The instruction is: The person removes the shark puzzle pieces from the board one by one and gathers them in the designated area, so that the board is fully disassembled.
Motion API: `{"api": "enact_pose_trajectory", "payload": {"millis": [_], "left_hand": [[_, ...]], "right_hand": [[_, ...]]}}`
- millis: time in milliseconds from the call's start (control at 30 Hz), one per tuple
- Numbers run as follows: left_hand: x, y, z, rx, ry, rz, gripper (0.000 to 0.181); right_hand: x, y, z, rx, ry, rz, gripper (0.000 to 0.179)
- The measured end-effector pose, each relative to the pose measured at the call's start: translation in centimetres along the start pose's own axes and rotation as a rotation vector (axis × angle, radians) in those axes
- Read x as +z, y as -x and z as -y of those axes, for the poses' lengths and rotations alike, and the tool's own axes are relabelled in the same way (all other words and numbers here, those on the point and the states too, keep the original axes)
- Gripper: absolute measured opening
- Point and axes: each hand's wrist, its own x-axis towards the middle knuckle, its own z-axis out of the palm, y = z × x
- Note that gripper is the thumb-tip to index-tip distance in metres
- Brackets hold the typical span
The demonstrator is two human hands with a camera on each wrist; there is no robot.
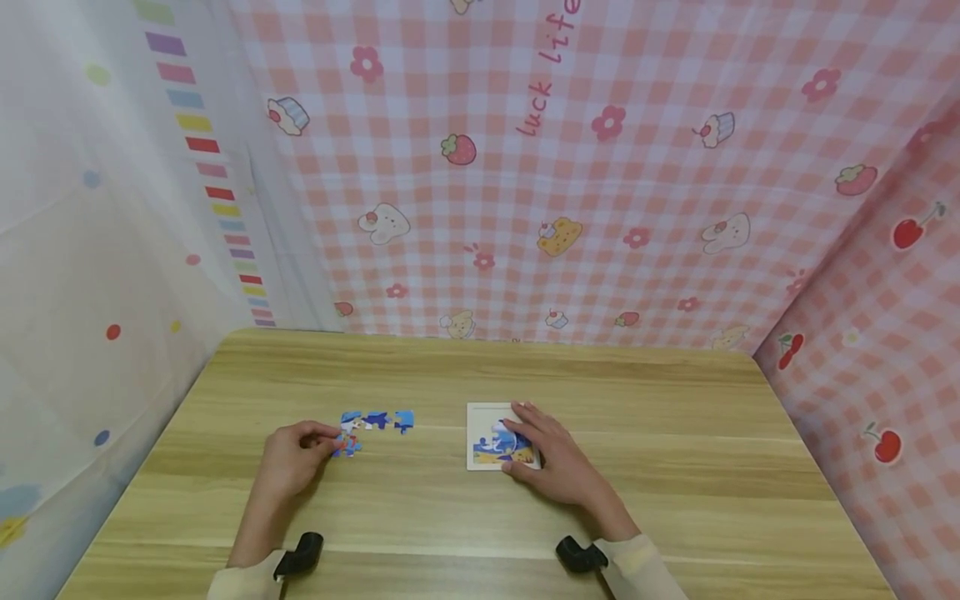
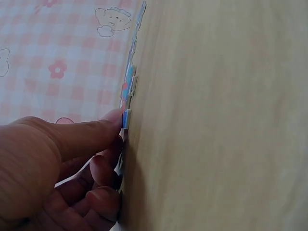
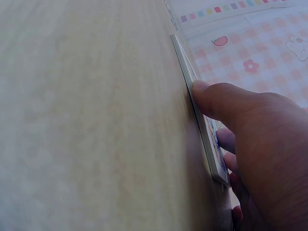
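My left hand is at the left side of a small group of loose jigsaw pieces on the wooden table. Its thumb and forefinger pinch the edge of the nearest jigsaw piece, which is blue and red. In the left wrist view the thumb tip meets a thin blue piece, the other fingers curled below. A white-framed puzzle tray, partly filled with a blue and yellow picture, lies under my right hand. That hand holds the tray by its right part, thumb at the near edge, fingers over the picture and far edge.
The light wooden table ends at a pink checked curtain behind and more cloth on both sides. A black wrist mount sits by the left sleeve, and another black mount by the right sleeve.
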Motion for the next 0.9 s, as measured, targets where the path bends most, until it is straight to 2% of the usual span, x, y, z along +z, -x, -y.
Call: {"api": "enact_pose_trajectory", "payload": {"millis": [400, 767, 900], "left_hand": [[-0.05, -0.03, 0.06, -0.008, -0.029, 0.001, 0.013], [-0.34, -0.01, 0.13, -0.014, 0.004, 0.028, 0.012], [-0.35, 0.02, 0.12, -0.009, 0.021, 0.011, 0.014]], "right_hand": [[0.05, -0.05, -0.09, 0.003, 0.003, 0.003, 0.067], [0.20, -0.14, -0.22, -0.004, 0.010, -0.007, 0.067], [0.16, -0.11, -0.14, -0.006, 0.009, -0.005, 0.069]]}}
